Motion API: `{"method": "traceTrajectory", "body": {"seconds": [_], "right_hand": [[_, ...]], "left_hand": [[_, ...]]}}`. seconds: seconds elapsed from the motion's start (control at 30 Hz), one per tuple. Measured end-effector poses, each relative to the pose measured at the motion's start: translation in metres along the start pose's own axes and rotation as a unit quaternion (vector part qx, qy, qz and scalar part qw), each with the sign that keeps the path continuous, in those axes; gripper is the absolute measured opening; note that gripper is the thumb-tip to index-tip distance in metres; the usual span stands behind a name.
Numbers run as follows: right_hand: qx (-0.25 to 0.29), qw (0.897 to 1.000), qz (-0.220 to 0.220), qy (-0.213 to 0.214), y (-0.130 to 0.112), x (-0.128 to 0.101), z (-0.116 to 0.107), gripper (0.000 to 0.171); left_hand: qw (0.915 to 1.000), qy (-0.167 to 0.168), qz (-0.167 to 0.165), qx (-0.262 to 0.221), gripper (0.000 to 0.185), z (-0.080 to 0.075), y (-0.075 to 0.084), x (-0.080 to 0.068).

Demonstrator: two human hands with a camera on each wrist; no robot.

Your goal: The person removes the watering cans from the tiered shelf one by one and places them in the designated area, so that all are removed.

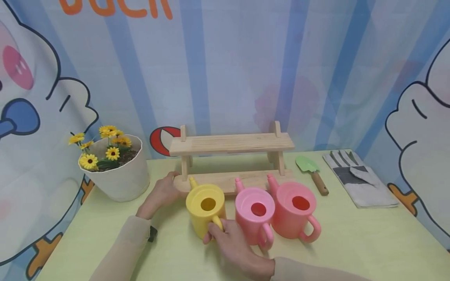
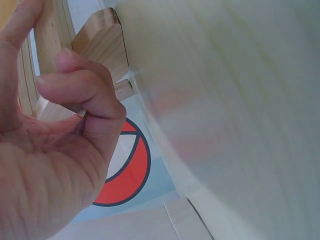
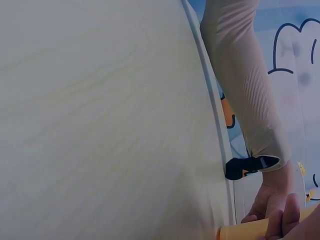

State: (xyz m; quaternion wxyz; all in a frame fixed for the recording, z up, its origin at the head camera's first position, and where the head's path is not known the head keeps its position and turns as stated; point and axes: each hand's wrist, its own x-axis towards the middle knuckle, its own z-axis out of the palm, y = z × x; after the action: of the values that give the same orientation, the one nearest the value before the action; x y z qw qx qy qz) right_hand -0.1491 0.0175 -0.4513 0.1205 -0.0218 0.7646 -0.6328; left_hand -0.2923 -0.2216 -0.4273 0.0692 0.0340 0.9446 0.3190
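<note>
Yellow plastic watering can [image 1: 205,210], handle gripped

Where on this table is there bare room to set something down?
Bare tabletop lies in front of the coral watering can and gloves. A smaller patch sits in front of the flower pot. It is crowded around the yellow watering can, pink watering can and wooden rack.

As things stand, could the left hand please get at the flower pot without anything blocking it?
Probably yes. The left hand rests at the wooden rack's left end, and the table between it and the flower pot looks bare.
</note>
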Motion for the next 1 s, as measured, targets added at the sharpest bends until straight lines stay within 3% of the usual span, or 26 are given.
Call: {"method": "traceTrajectory", "body": {"seconds": [0.23, 0.57, 0.77, 0.83, 0.93, 1.0], "right_hand": [[-0.006, 1.000, -0.030, -0.001, 0.015, 0.007, 0.002, 0.030], [-0.011, 1.000, -0.006, -0.012, 0.008, 0.002, 0.001, 0.027], [-0.050, 0.998, -0.007, -0.023, -0.010, -0.013, -0.006, 0.022], [-0.070, 0.997, -0.005, -0.021, -0.010, -0.014, -0.008, 0.017], [-0.093, 0.995, -0.018, -0.019, -0.016, -0.021, -0.010, 0.009], [-0.112, 0.993, -0.024, -0.016, -0.020, -0.027, -0.012, 0.010]], "left_hand": [[1.0000, 0.002, -0.007, 0.002, 0.096, 0.000, 0.001, 0.000], [0.9999, -0.002, -0.011, 0.003, 0.098, -0.002, -0.001, -0.001], [1.0000, 0.003, -0.009, 0.003, 0.105, 0.009, -0.025, 0.022], [0.9999, 0.007, -0.008, 0.009, 0.112, 0.017, -0.042, 0.037], [0.9997, 0.003, -0.020, 0.015, 0.116, 0.019, -0.046, 0.041], [0.9996, 0.004, -0.023, 0.016, 0.118, 0.016, -0.041, 0.035]]}}
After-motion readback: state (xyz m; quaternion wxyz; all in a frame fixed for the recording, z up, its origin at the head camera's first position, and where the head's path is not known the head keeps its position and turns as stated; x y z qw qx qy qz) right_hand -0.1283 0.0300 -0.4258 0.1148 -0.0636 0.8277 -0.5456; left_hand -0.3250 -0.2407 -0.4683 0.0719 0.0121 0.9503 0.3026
